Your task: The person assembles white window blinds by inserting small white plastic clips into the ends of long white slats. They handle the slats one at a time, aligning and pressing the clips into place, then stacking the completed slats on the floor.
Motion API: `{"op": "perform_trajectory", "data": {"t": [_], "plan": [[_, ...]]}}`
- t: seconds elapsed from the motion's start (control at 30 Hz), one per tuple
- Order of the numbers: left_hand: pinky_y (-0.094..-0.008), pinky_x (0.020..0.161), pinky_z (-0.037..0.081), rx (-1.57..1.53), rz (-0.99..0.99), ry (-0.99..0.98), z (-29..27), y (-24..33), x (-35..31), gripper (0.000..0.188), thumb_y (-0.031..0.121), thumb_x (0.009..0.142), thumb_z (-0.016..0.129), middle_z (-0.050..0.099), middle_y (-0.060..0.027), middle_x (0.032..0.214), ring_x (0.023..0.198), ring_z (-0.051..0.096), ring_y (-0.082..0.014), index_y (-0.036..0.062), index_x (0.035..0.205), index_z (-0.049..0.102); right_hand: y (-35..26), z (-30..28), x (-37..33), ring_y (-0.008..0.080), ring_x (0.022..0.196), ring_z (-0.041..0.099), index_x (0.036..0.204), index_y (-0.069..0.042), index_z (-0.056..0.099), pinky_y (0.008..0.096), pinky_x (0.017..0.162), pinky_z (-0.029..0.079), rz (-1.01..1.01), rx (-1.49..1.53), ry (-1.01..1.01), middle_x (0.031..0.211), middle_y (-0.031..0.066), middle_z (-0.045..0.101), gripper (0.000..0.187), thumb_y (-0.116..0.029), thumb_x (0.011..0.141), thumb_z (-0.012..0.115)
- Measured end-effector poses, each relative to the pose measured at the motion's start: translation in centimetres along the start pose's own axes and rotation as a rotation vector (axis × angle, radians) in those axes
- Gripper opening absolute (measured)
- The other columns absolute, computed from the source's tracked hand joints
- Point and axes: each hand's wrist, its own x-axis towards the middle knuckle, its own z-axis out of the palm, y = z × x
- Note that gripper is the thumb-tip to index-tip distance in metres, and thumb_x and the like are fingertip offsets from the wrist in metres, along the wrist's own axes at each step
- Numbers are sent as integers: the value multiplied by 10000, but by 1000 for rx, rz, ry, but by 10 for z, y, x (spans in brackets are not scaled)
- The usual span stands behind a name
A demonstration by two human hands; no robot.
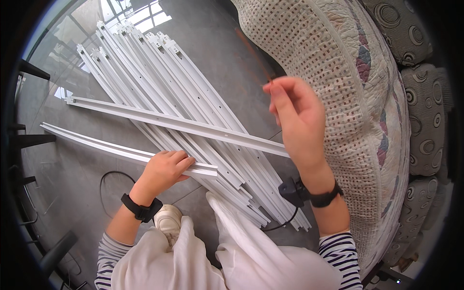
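Observation:
My left hand [163, 170] is wrapped over a white grooved rail [101, 142], close to its near right end. The rail's other end reaches away to the left, above the floor or resting on it; I cannot tell which. Raised over the right side, my right hand [302, 118] pinches a thin reddish-brown strip [254, 54] between thumb and fingers. The strip points up and left and is blurred. Another white rail [186, 125] lies slantwise across a pile of white rails [159, 92], its right end hidden behind my right hand.
Grey tiled floor [208, 58] lies under the rails. A sofa with a quilted cover [348, 121] and patterned cushions [423, 101] runs along the right. Dark furniture legs [34, 141] stand at the left. A black cable [102, 181] curves near my left wrist; my shoe [168, 217] is below.

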Motion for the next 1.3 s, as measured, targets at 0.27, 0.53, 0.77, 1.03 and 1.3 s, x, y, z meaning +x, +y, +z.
{"op": "perform_trajectory", "data": {"t": [0.27,0.53,0.77,1.03,1.3], "plan": [[-361,738,514,-39,19,11,8,7,-2,510,162,600,831,606,-28,925,829,629,-232,119,1064,625,104,-10,107,218,996,642,1313,-25,546,312,858,514,-96,-606,-370,1141,133,644,390,-30,925,586],[-332,708,508,-13,14,-3,9,3,-10,432,199,658,813,581,-7,866,792,618,-196,129,1028,602,74,-98,-25,243,1106,628,1256,16,555,330,929,503,245,-446,-328,1197,156,634,357,-35,908,618],[-375,679,504,-66,-20,-22,15,2,2,493,145,571,827,606,-40,884,775,622,-253,116,1030,649,132,-142,-192,360,1053,598,1191,-4,546,398,858,494,251,-961,29,1153,179,604,411,-156,851,718],[-381,666,495,-58,-14,-17,16,9,3,499,150,552,827,599,-47,857,759,615,-263,111,1021,660,190,-152,-253,324,924,653,1067,-10,651,402,793,521,450,-706,-85,1028,139,670,199,-96,888,652],[-367,680,506,-28,-26,-75,16,17,-6,472,148,588,825,594,-46,864,780,622,-245,99,1025,655,162,-149,-217,167,709,646,1023,-5,681,285,644,510,294,-635,248,840,78,679,133,-37,943,581]]}}
